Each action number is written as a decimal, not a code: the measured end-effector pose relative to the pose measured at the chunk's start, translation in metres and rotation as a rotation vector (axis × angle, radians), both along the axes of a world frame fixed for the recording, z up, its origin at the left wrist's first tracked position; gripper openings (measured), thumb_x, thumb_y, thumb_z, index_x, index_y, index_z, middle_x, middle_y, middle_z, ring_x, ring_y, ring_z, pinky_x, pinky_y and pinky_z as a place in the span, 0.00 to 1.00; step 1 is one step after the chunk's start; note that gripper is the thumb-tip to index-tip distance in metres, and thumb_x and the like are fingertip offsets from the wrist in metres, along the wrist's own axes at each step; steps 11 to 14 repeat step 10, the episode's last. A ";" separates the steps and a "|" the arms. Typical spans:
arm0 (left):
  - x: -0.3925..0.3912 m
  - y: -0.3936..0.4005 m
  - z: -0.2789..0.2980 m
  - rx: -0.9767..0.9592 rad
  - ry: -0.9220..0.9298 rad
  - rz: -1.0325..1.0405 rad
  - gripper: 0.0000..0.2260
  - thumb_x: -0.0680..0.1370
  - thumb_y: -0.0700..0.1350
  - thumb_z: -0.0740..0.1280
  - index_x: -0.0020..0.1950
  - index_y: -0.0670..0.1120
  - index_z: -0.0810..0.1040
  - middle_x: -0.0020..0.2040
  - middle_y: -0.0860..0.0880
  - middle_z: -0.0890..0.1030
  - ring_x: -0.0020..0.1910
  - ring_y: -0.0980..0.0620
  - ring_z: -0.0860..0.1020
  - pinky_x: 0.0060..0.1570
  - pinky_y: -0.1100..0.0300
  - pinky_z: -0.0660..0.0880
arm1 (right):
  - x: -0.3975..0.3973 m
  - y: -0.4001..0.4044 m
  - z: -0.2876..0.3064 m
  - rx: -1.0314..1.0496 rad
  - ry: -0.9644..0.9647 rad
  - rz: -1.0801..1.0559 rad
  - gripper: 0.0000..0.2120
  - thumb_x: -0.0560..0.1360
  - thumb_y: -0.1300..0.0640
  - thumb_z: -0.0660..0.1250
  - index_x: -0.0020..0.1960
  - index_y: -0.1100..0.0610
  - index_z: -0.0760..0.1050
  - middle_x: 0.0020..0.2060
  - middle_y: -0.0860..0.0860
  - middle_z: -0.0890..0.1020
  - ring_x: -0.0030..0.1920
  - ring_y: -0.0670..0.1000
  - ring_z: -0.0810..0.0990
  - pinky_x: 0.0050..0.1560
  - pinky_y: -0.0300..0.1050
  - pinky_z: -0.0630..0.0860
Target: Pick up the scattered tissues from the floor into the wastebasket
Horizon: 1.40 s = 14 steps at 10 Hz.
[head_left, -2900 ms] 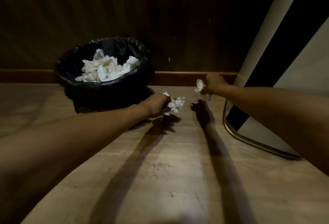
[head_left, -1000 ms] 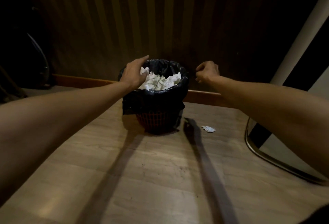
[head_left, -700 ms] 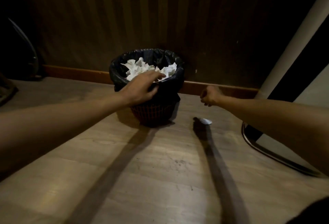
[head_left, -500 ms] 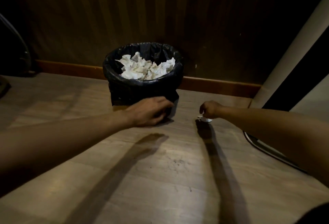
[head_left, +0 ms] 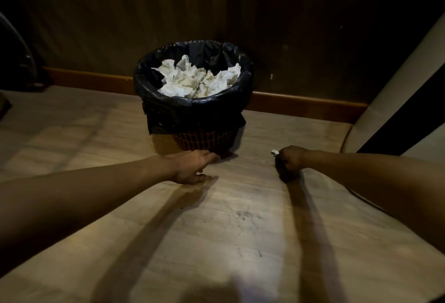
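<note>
**Right hand closed on last tissue, left hand flat by basket**

Left arm: extended forward from lower left, forearm low over the floor. Left hand [head_left: 191, 165] palm down, fingers [head_left: 209, 155] stretched forward and held loosely together, empty, tips just short of the base of the wastebasket [head_left: 202, 139]. Thumb tucked on the near side, close to the floor [head_left: 228, 218] or on it; contact cannot be told.

Wastebasket: red lattice plastic, lined with a black bin bag [head_left: 192, 112] folded over the rim. Filled near the rim with crumpled white tissues [head_left: 195, 80]. Stands upright against the skirting board [head_left: 305, 106].

Right arm: reaches in from the right edge. Right hand [head_left: 290, 159] curled into a fist low over the floor, fingers closed around a small white tissue [head_left: 275, 152]; only a corner shows past the knuckles. Well apart from the basket, to its right.

Writing: none readable.

Surface and room: pale wood-look floor, glossy, dim light from behind, long arm shadows. Dark vertically striped wood wall panel [head_left: 240, 8] behind. A pale upright panel with a curved metal edge [head_left: 409, 71] at far right.
</note>
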State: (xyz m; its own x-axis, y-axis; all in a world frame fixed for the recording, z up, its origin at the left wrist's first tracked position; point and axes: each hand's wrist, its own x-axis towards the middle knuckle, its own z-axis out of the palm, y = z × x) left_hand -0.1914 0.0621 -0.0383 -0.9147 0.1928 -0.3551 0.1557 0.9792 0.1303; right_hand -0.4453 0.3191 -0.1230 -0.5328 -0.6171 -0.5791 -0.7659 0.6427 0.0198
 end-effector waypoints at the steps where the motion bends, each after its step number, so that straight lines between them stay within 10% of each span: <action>1: 0.000 0.000 0.006 -0.038 -0.048 0.001 0.27 0.78 0.49 0.66 0.74 0.43 0.62 0.64 0.43 0.73 0.54 0.46 0.80 0.53 0.48 0.77 | 0.000 -0.004 0.018 -0.125 0.033 -0.022 0.09 0.76 0.61 0.68 0.55 0.58 0.79 0.51 0.57 0.80 0.55 0.59 0.81 0.49 0.46 0.76; 7: 0.008 0.021 0.056 -0.308 -0.174 -0.015 0.30 0.78 0.54 0.66 0.77 0.48 0.59 0.66 0.43 0.75 0.61 0.41 0.77 0.59 0.48 0.76 | 0.073 -0.096 0.243 -1.267 0.297 -0.297 0.08 0.76 0.50 0.71 0.53 0.52 0.80 0.46 0.48 0.82 0.48 0.48 0.81 0.49 0.45 0.81; 10: 0.017 0.012 0.064 -0.261 -0.159 0.037 0.28 0.78 0.54 0.67 0.75 0.49 0.63 0.65 0.44 0.76 0.62 0.42 0.77 0.60 0.47 0.75 | 0.096 -0.136 0.252 -1.200 0.182 -0.368 0.25 0.76 0.55 0.71 0.72 0.54 0.73 0.57 0.53 0.84 0.57 0.52 0.82 0.60 0.49 0.79; 14: 0.017 0.012 0.064 -0.261 -0.159 0.037 0.28 0.78 0.54 0.67 0.75 0.49 0.63 0.65 0.44 0.76 0.62 0.42 0.77 0.60 0.47 0.75 | 0.096 -0.136 0.252 -1.200 0.182 -0.368 0.25 0.76 0.55 0.71 0.72 0.54 0.73 0.57 0.53 0.84 0.57 0.52 0.82 0.60 0.49 0.79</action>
